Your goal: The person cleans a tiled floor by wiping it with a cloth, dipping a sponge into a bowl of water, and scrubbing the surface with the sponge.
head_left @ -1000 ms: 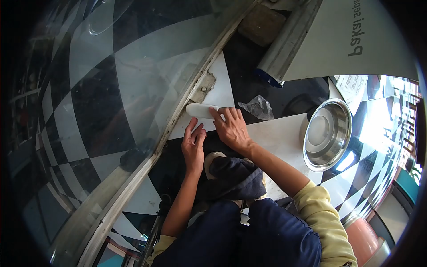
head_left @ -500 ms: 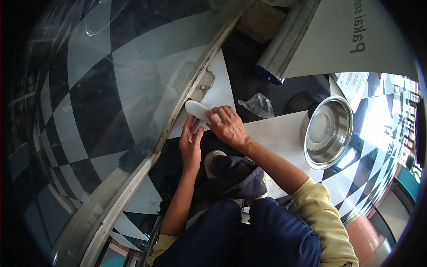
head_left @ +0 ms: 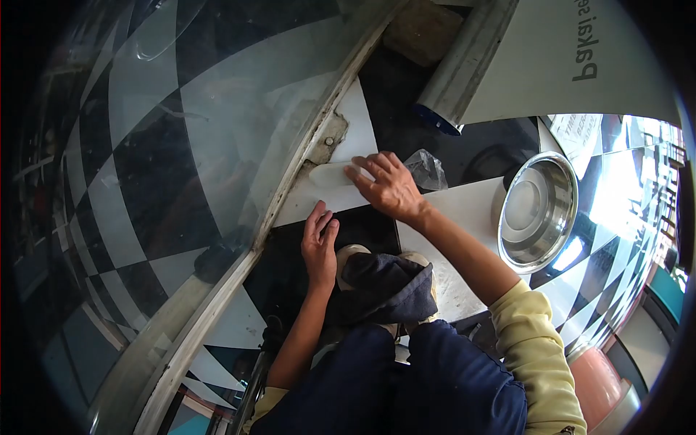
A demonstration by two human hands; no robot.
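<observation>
My right hand (head_left: 393, 187) has its fingers closed on a smooth white oblong object (head_left: 330, 175) with a rounded end. That end points toward the frame of the glass panel, over the white floor tile; its exact kind does not show. Below it, my left hand (head_left: 320, 241) is open, fingers stretched and touching nothing. A crumpled clear plastic bag (head_left: 428, 171) lies just beyond my right hand. Between my forearms, a dark cloth (head_left: 388, 288) is draped over my feet.
The glass panel (head_left: 196, 145) with its worn frame (head_left: 270, 210) runs along the left. A shiny metal basin (head_left: 538, 239) stands at the right. Beyond are a metal roller (head_left: 464, 69) with a printed banner (head_left: 573, 43) and a rough block (head_left: 423, 32).
My right hand has moved right and slightly up with the white object, which has turned more level and away from the frame. My left hand has come away from it and dropped lower.
</observation>
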